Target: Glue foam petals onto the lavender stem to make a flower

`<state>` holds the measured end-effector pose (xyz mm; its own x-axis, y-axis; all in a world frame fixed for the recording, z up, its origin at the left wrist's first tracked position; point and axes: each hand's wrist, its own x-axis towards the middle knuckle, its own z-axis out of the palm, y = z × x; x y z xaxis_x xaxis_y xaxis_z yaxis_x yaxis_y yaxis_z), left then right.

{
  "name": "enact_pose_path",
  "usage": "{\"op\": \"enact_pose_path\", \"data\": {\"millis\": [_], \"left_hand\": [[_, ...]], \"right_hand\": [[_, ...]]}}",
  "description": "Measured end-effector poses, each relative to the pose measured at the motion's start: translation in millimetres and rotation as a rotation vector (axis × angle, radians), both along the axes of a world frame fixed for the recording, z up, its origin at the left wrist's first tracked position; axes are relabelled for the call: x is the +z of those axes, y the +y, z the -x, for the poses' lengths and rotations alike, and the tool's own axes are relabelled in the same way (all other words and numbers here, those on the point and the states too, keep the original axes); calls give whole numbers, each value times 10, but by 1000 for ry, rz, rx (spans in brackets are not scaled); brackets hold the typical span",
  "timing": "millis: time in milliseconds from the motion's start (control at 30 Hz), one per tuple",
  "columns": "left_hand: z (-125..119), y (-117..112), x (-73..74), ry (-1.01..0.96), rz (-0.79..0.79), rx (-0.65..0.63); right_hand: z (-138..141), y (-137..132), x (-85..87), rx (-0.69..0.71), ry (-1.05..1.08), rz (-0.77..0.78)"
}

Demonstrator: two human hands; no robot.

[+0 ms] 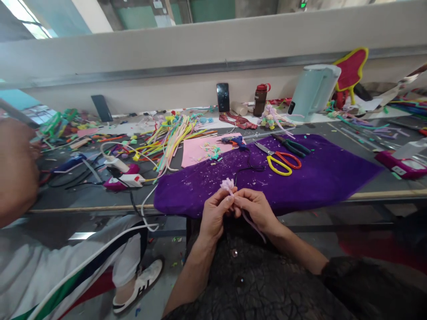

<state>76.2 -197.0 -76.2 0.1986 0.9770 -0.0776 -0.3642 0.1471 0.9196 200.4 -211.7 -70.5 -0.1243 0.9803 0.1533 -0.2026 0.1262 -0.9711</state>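
Note:
Both hands meet in front of my body, just over the near edge of the purple cloth (320,178). My left hand (215,211) is closed around a pale pink pipe-cleaner flower (227,184), whose fluffy head sticks up above the fingers. Pressed against it, my right hand (256,206) pinches the lilac pipe-cleaner stem (251,224), which trails down to the right below the hands. The fingertips hide the join. Beyond the hands lie scissors (280,161) with one yellow and one red handle, dark pliers (293,146) and a blue glue gun (236,142).
A pink sheet (193,153) holds small clippings. Bundled pipe cleaners (176,138), a power strip (123,181) and white cables lie left. A phone (223,97), brown bottle (261,100) and pale kettle (313,91) stand behind. Another person's arm (16,173) is at far left.

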Motion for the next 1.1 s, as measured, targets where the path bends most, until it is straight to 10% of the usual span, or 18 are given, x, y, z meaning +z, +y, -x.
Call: {"op": "enact_pose_path", "data": {"millis": [1100], "left_hand": [[7, 34, -62, -96, 101, 65]], "right_hand": [[-32, -26, -32, 101, 59, 116]]}}
